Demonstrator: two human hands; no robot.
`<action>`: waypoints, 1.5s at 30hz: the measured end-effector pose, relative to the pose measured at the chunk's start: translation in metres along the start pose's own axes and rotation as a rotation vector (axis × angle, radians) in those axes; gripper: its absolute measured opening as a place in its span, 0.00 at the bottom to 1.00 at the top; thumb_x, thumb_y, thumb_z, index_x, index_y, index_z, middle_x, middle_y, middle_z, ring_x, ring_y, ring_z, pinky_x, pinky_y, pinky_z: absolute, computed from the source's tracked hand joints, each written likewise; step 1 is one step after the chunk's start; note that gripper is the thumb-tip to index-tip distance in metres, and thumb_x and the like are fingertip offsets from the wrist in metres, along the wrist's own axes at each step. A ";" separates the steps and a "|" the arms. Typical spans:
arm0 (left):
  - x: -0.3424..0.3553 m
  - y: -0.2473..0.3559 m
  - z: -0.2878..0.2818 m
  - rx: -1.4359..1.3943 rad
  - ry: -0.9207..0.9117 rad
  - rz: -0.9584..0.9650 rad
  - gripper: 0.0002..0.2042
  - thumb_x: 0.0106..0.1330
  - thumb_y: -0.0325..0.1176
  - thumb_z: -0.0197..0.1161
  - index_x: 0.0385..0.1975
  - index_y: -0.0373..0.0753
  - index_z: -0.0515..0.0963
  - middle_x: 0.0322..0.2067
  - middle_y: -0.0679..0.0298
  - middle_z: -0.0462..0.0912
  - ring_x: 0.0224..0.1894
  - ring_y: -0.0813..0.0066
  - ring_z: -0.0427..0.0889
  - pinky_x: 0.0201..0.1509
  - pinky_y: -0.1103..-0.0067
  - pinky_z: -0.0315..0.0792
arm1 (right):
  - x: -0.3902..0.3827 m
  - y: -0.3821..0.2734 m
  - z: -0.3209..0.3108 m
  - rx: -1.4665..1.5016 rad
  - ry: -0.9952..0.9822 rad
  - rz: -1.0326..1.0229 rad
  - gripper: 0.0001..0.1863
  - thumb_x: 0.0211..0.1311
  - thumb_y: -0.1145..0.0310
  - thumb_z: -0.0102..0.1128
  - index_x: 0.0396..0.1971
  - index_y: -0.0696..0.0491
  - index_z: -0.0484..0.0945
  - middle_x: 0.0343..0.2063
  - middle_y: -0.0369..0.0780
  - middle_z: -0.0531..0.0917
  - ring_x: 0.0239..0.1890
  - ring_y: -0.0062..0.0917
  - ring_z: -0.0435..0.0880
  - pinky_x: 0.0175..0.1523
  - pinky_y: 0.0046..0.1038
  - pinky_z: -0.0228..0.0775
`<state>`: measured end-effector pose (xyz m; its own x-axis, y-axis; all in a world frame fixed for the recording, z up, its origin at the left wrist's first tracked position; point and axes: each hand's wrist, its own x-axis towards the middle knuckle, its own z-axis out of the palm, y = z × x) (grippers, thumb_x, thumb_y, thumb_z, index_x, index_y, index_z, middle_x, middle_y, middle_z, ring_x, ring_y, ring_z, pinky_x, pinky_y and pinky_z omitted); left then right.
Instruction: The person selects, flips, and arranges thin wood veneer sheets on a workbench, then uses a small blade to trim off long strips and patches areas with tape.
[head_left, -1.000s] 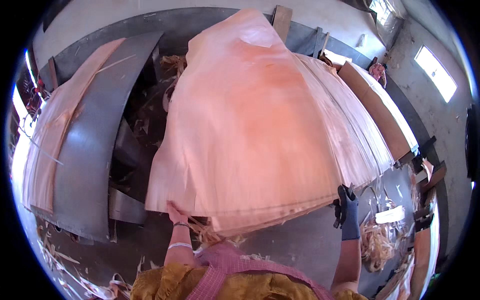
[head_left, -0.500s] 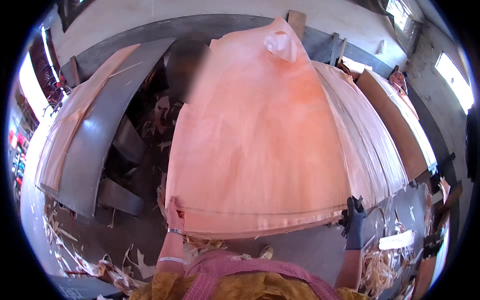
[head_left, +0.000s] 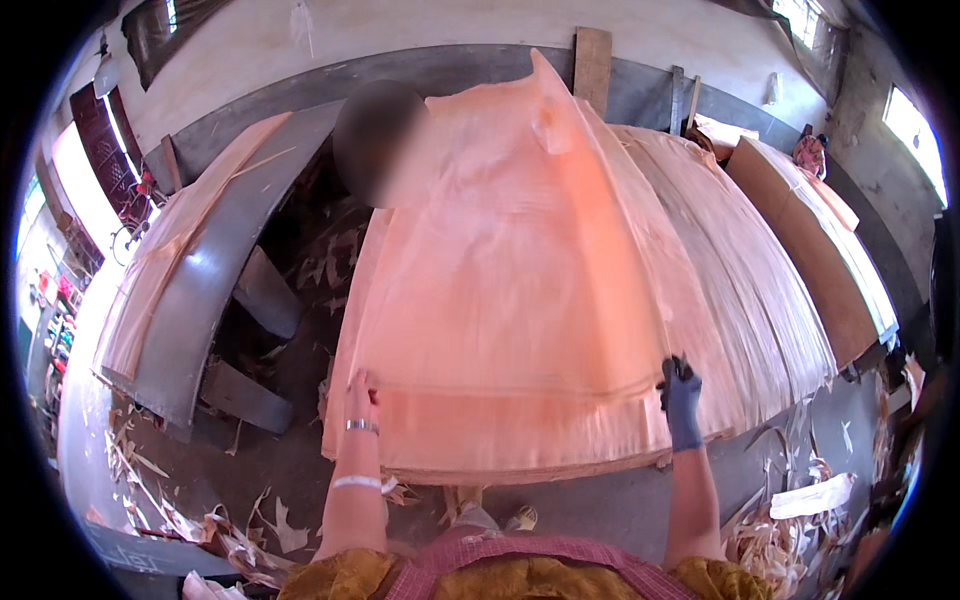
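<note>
A large, thin, pinkish-orange sheet of wood veneer (head_left: 500,290) stretches away from me over a stack of similar sheets (head_left: 480,440). My left hand (head_left: 362,392), bare, with a metal band and a white band on the wrist, grips the sheet's near left corner. At its near right corner my right hand (head_left: 682,388), in a dark grey glove, pinches the edge. The sheet's near edge hangs a little over the stack, back from the stack's front edge. Its far end rises to a peak on the right, with a hole or torn spot below the peak.
Another person, blurred (head_left: 380,145), stands at the far left of the sheet. To the left is a grey metal-topped table (head_left: 230,220) with veneer strips. A second veneer stack (head_left: 730,250) and a brown board (head_left: 800,250) lie right. Veneer scraps (head_left: 770,550) litter the floor.
Both hands have moved forward, away from me, with the sheet's near edge. More of the stack's front shows beneath. The sheet's far end has folded into a sharper peak.
</note>
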<state>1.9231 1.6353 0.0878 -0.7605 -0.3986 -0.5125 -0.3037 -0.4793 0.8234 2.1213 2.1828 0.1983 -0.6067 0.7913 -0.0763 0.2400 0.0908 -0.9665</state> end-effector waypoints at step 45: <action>0.025 -0.096 -0.136 -0.102 0.343 0.211 0.15 0.63 0.31 0.66 0.48 0.41 0.72 0.40 0.72 0.77 0.31 0.85 0.74 0.28 0.85 0.68 | -0.013 0.261 -0.042 -0.609 -0.157 0.083 0.25 0.72 0.57 0.50 0.66 0.48 0.65 0.47 0.40 0.82 0.30 0.24 0.81 0.37 0.27 0.74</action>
<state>2.0111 1.5644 -0.0371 -0.5590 -0.7258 -0.4009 -0.0902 -0.4274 0.8996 2.2236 2.2215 -0.0429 -0.6606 0.7163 -0.2249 0.6510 0.3972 -0.6468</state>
